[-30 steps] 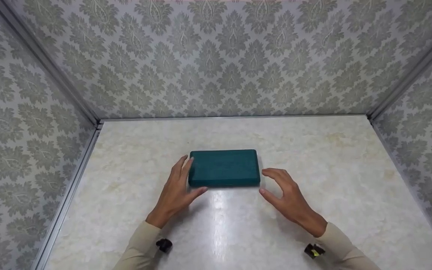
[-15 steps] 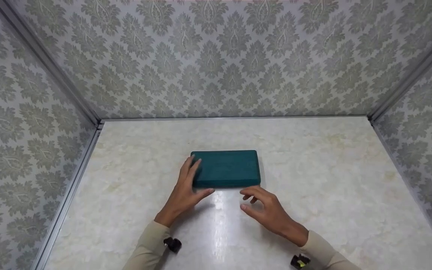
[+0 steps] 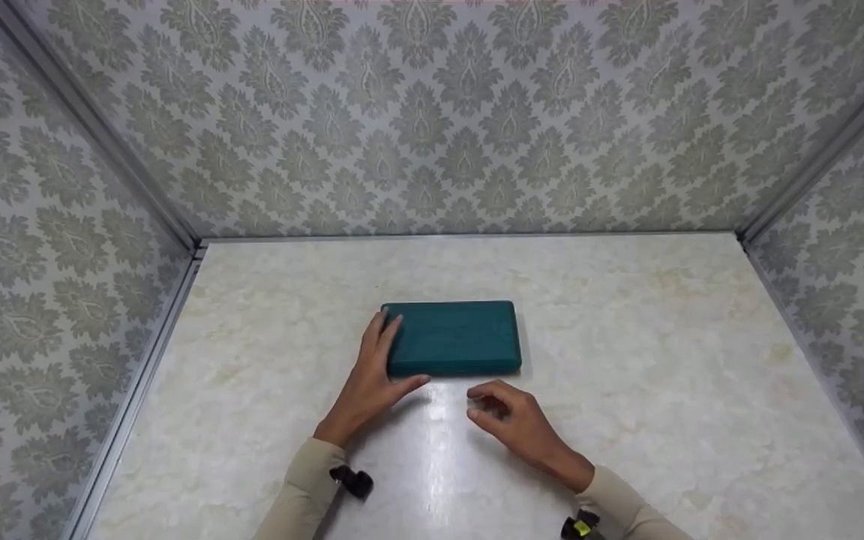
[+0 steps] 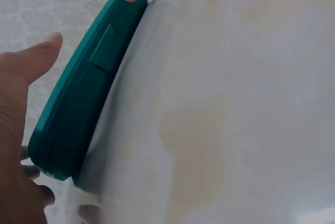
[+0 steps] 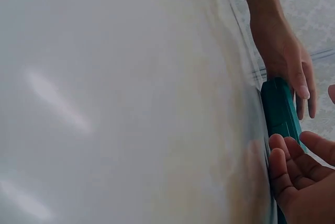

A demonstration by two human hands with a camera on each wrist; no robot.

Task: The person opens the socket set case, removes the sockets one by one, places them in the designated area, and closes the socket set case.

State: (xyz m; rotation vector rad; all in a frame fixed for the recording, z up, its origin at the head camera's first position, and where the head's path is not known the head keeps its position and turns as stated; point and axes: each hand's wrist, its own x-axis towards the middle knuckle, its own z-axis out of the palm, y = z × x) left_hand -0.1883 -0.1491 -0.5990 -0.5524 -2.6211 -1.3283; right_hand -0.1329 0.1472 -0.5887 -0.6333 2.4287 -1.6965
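A flat, dark green rectangular case [image 3: 454, 337] lies on the table, lid down; its front side with a raised latch [image 4: 108, 48] faces the person. At the case's left end is my left hand [image 3: 372, 379], fingers stretched along that end and overlapping its corner, thumb spread out before the front edge. In front of the case's right half, apart from it in the head view, my right hand [image 3: 522, 427] has loosely curled fingers with nothing between them. The right wrist view shows the right fingers [image 5: 293, 166] overlapping the near part of the case.
The pale marbled table [image 3: 627, 322] has a patterned wall [image 3: 469, 112] behind it and more such walls at both sides. Metal rails [image 3: 139, 375] run along the left edge. A small black device [image 3: 353, 482] is worn at each wrist.
My right hand has moved from the case's right end leftward and toward the person, its fingers curling more. My left hand has shifted slightly right, overlapping the case's left end more.
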